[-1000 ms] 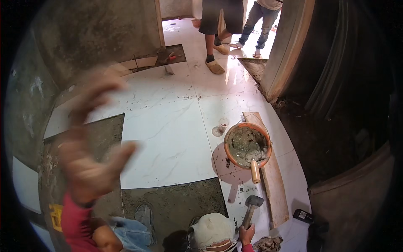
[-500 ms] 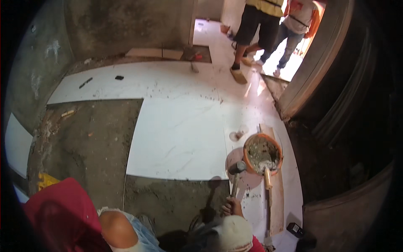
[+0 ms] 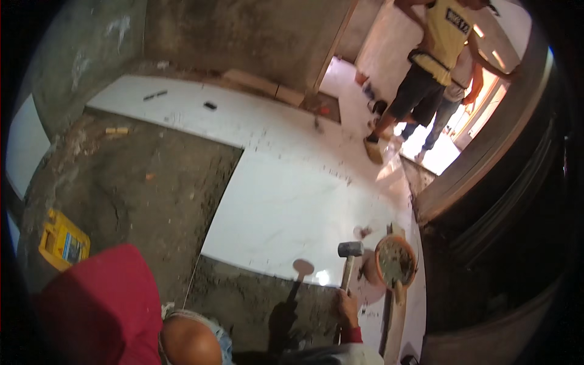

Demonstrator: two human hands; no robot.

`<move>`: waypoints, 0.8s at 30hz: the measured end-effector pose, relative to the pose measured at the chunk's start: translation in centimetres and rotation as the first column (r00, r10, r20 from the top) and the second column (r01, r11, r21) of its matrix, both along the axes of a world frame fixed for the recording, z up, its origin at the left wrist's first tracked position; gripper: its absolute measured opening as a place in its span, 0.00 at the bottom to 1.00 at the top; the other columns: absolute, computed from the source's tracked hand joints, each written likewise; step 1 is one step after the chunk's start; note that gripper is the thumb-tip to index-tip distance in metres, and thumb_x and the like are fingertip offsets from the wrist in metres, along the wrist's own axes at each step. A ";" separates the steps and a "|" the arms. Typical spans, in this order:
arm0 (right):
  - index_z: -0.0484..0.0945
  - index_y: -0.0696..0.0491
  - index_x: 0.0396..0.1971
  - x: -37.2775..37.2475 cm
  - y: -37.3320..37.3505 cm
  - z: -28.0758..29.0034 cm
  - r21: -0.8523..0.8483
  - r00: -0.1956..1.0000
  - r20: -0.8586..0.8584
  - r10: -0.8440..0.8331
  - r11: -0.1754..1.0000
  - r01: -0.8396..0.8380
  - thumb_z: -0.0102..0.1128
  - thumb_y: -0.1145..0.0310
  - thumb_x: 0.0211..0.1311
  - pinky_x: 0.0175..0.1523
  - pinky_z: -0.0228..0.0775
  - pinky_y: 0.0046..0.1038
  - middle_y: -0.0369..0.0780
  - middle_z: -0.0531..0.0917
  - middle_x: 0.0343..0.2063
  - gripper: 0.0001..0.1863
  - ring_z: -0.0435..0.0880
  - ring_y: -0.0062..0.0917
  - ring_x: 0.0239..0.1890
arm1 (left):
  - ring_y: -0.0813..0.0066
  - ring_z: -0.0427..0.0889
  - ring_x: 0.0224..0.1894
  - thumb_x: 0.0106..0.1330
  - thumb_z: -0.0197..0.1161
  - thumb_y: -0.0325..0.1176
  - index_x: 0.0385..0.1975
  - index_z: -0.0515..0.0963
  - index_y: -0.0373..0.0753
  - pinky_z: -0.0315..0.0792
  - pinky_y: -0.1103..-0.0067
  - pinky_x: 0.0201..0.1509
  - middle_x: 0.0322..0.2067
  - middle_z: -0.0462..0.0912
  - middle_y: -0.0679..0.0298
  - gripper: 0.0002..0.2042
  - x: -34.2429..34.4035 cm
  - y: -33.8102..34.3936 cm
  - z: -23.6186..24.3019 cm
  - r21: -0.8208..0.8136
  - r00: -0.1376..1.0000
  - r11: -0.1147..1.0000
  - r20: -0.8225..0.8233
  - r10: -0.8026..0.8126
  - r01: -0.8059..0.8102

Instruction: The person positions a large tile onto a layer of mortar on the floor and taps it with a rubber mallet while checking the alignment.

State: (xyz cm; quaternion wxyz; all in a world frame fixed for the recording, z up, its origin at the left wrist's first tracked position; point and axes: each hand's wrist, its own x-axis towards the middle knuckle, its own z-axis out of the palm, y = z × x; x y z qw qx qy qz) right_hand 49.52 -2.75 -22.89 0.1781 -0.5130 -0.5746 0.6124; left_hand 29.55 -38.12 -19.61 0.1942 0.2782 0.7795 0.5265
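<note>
My right hand point(image 3: 348, 307) grips the handle of a mallet point(image 3: 350, 249) with a dark, blocky head. The mallet is held up over the near right corner of a large white tile point(image 3: 274, 213), and its shadow falls on the tile and the mortar bed point(image 3: 243, 298). Right of the mallet stands an orange-rimmed bucket point(image 3: 378, 258) with grey mortar in it. A trowel's wooden handle point(image 3: 399, 293) sticks out over the bucket's near rim. My left arm shows only as a red sleeve point(image 3: 109, 304) at the lower left; the left hand is out of sight.
A yellow jug point(image 3: 64, 240) stands on the rough floor at left. A long board point(image 3: 395, 328) lies under the bucket. Two people, one in a yellow top point(image 3: 444, 36), stand by the doorway. Small dark objects point(image 3: 210, 106) lie on the far tiles. A taut string point(image 3: 191, 280) runs near my knee.
My view has turned and shifted, bringing the yellow jug fully into sight. My right hand still holds the mallet, which appears higher. The person in yellow now has an arm against the door frame.
</note>
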 end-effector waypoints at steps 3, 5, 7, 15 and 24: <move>0.73 0.53 0.30 1.7 -3.2 -2.7 0.036 0.996 0.052 0.074 0.996 -0.076 0.60 0.64 0.64 0.19 0.60 0.25 0.33 0.71 0.17 0.09 0.69 0.19 0.15 | 0.75 0.77 0.27 0.69 0.52 0.49 0.29 0.74 0.37 0.69 0.79 0.31 0.26 0.77 0.62 0.19 -2.5 -1.9 0.6 0.097 0.995 0.990 0.006 0.100 -0.100; 0.75 0.54 0.31 -1.4 -6.4 -1.1 0.016 0.991 0.083 0.105 0.994 -0.106 0.61 0.62 0.63 0.21 0.62 0.25 0.34 0.73 0.18 0.11 0.71 0.20 0.17 | 0.76 0.77 0.26 0.70 0.50 0.50 0.27 0.74 0.37 0.68 0.80 0.30 0.24 0.77 0.63 0.21 -5.5 -4.6 5.4 0.165 0.962 0.959 -0.112 0.251 -0.231; 0.76 0.56 0.34 2.1 -3.9 -4.2 0.428 0.960 0.189 0.205 0.863 -0.269 0.60 0.61 0.63 0.24 0.63 0.24 0.34 0.74 0.19 0.12 0.71 0.18 0.19 | 0.76 0.76 0.24 0.71 0.49 0.51 0.25 0.75 0.37 0.68 0.80 0.28 0.22 0.77 0.63 0.22 -8.8 -3.6 6.2 0.403 0.893 0.850 -0.146 0.426 -0.340; 0.72 0.56 0.28 -4.6 -8.6 2.6 0.191 0.983 0.083 0.163 0.966 -0.177 0.54 0.60 0.69 0.22 0.60 0.23 0.32 0.70 0.17 0.15 0.69 0.15 0.17 | 0.78 0.76 0.18 0.73 0.45 0.55 0.17 0.76 0.38 0.67 0.81 0.23 0.15 0.77 0.65 0.29 -18.8 6.6 32.6 0.925 0.560 0.265 -0.376 0.738 0.271; 0.76 0.61 0.35 -5.5 -6.1 -5.0 0.197 0.957 0.148 0.251 0.940 -0.277 0.53 0.56 0.70 0.28 0.65 0.31 0.41 0.77 0.19 0.20 0.76 0.25 0.21 | 0.43 0.78 0.49 0.67 0.56 0.37 0.63 0.62 0.53 0.73 0.57 0.50 0.47 0.82 0.52 0.24 -28.9 28.1 4.6 0.195 0.800 0.977 -0.572 0.181 -0.082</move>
